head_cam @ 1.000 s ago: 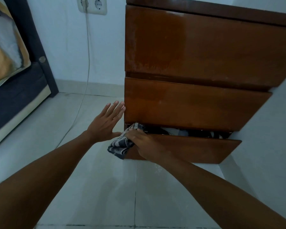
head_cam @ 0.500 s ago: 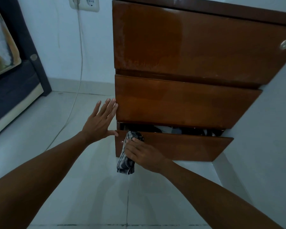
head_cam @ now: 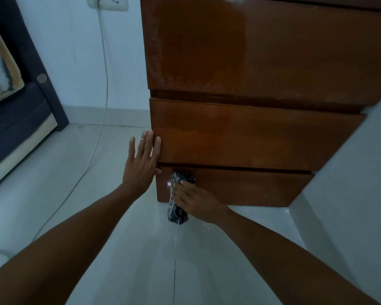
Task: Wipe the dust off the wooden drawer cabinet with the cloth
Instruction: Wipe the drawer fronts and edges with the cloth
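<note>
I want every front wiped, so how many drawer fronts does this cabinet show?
3. The top drawer front is the tallest, the middle drawer front is below it, and the bottom drawer front is near the floor. The frame cuts off anything higher up.

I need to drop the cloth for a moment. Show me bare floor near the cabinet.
Bare floor tile lies between the white cable and the left hand. Crowded at the bottom drawer, where the right hand presses the cloth.

pale tiled floor (head_cam: 119, 249) — wooden drawer cabinet (head_cam: 251, 137) and white cable (head_cam: 84, 172) on it
</note>
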